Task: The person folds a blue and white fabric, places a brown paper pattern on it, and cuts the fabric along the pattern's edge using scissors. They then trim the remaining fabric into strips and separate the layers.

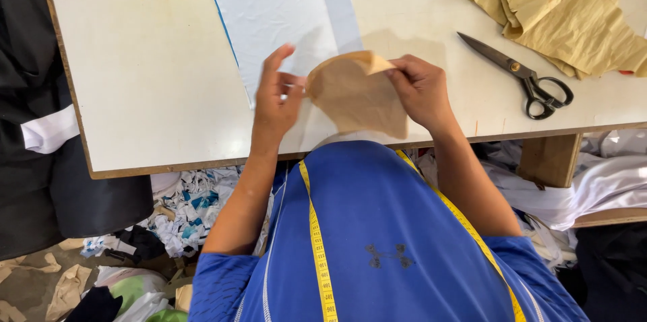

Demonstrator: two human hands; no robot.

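Observation:
A small rounded piece of tan fabric (356,96) is held up just above the near edge of the white table (135,79). My left hand (276,96) pinches its left edge with thumb and fingers. At the piece's upper right corner, where the cloth folds over, my right hand (419,89) grips it. Behind the hands, a sheet of white cloth (283,9) with a blue edge lies flat. A yellow tape measure (318,248) hangs over my blue shirt.
Black-handled scissors (522,74) lie on the table to the right, near a crumpled pile of tan fabric (559,9) at the back right. Fabric scraps (189,211) litter the floor under the table's left side. Black and white cloth (40,133) hangs at the left.

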